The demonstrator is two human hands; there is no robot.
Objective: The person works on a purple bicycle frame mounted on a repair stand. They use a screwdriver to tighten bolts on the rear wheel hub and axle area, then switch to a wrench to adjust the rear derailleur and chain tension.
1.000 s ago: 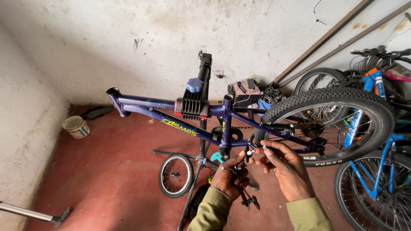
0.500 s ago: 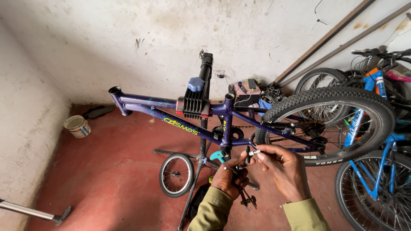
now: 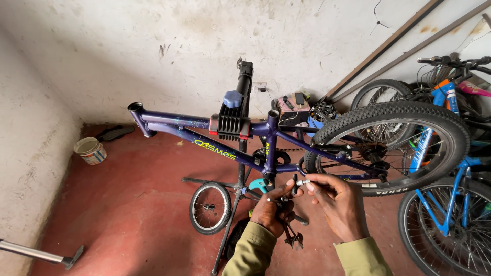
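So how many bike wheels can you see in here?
4: the rear wheel on the purple frame, a small loose wheel on the floor, one wheel against the wall, one at bottom right. More may be hidden.

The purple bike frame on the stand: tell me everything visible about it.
The purple bike frame looks like painted metal with speckles and yellow-green lettering on its down tube. It lies roughly level, its top tube clamped in the black repair stand. The head tube at the left end is open, with no fork or front wheel. The knobby rear wheel is mounted. Both hands work just below it, by the bottom bracket.
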